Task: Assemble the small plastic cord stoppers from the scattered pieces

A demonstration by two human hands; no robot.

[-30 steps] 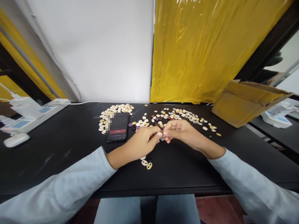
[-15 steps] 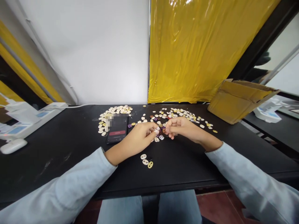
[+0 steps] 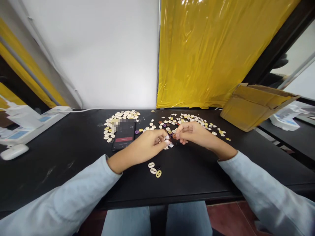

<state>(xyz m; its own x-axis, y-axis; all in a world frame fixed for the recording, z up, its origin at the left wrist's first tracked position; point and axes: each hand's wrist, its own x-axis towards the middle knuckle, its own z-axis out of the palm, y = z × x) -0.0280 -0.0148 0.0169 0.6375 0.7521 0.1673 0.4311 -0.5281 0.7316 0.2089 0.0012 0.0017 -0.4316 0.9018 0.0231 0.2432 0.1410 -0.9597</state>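
Note:
Over the middle of the black tabletop, my left hand point(image 3: 149, 146) is closed, thumb and forefinger pinched at something small and white that the fingertips partly hide. My right hand point(image 3: 193, 133) is closed as well, just to the right, with a thin red stick point(image 3: 175, 123) poking out past its fingers; its kind is too small to make out. Brown and purple two-holed oval pieces lie between and behind the hands, among white ones point(image 3: 171, 144). Nearer me sits a small group with white pieces point(image 3: 153, 170), a yellow piece point(image 3: 158, 173) and a black piece point(image 3: 158, 167).
A phone point(image 3: 124, 136) lies left of my left hand, beside a pile of cream oval pieces point(image 3: 108, 131). More pieces point(image 3: 194, 118) spread behind my right hand. A cardboard box point(image 3: 246, 106) stands at right; a power strip point(image 3: 54, 114) and white mouse point(image 3: 14, 152) are at left.
Both hands stay close together in nearly the same place, with only slight finger movement. The view has shifted a little. The pieces on the table look unmoved.

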